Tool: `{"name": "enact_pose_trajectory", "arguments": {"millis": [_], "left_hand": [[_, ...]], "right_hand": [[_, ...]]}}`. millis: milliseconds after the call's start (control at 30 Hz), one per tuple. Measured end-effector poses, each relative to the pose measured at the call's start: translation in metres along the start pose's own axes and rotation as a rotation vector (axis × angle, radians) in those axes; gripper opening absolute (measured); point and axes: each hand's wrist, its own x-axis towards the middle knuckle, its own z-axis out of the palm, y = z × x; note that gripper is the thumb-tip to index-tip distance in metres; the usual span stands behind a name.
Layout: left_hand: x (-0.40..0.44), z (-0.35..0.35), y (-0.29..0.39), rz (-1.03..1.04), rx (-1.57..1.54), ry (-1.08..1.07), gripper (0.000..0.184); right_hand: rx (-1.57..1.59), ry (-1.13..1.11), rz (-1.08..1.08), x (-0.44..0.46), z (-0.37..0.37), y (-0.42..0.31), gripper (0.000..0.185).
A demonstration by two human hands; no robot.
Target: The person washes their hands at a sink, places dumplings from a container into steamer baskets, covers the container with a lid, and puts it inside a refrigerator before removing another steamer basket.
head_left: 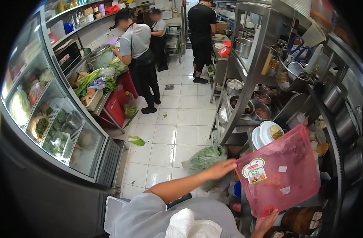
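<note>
A pink translucent plastic lid or tray (296, 174) with an "Ezi" label is held tilted at the right, over a steel work surface. My left hand (223, 168) grips its left corner, fingers closed on the edge. Lower down, my right hand (266, 223) holds the near edge, its fingers partly seen through the pink plastic. White plates (258, 139) with some yellowish food lie just behind the lid. What is directly beneath the lid is mostly hidden.
A bag of leafy greens (209, 160) lies on the floor left of the shelves. A glass-door fridge (102, 158) stands at left. Metal shelving (245, 85) holds bowls and pots. Three people in aprons or dark clothes work further back; loose leaves (137, 140) lie on the tiles.
</note>
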Motion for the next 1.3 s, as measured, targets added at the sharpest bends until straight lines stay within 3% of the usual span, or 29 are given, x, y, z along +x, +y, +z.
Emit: {"name": "enact_pose_trajectory", "arguments": {"millis": [67,133,267,367,467,533,600,700,800,933,1033,1133,1300], "left_hand": [[0.003,0.036,-0.023,0.026,-0.213,-0.158,0.046],[0.005,0.059,-0.009,-0.254,-0.218,-0.106,0.038],[0.044,0.083,-0.047,-0.272,-0.497,0.113,0.031],[0.065,0.088,-0.057,-0.158,-0.289,0.084,0.028],[0.077,0.101,-0.058,-0.116,-0.084,0.077,0.027],[0.090,0.113,-0.063,-0.095,-0.060,0.117,0.027],[0.104,0.117,-0.071,0.156,0.351,0.192,0.027],[0.118,0.128,-0.069,0.077,0.512,0.192,0.027],[0.134,0.139,-0.084,0.175,0.542,0.295,0.025],[0.146,0.141,-0.090,0.219,0.595,0.282,0.023],[0.148,0.138,-0.083,0.208,0.628,0.269,0.021],[0.149,0.137,-0.078,0.143,0.546,0.254,0.021],[0.162,0.150,-0.072,0.274,0.553,0.300,0.020]], "right_hand": [[-0.006,0.074,-0.008,-0.001,-0.016,0.005,0.022],[0.017,0.112,0.041,-0.001,-0.032,0.007,0.023],[0.010,0.145,0.067,-0.003,-0.045,0.008,0.023],[-0.072,0.196,0.107,-0.001,-0.056,0.010,0.027],[0.003,0.285,-0.020,0.001,-0.043,0.011,0.033],[-0.167,0.339,0.046,0.008,-0.059,0.013,0.048],[-0.218,0.372,0.025,0.016,-0.063,0.017,0.048],[-0.367,0.414,-0.088,0.030,-0.074,0.028,0.051],[-0.605,0.447,-0.234,0.042,-0.078,0.033,0.052],[-1.047,0.472,-0.351,0.048,-0.094,0.039,0.050],[-1.194,0.416,-0.402,0.051,-0.106,0.042,0.049],[-1.164,0.417,-0.487,0.050,-0.100,0.046,0.048],[-1.210,0.449,-0.510,0.048,-0.105,0.044,0.046]]}}
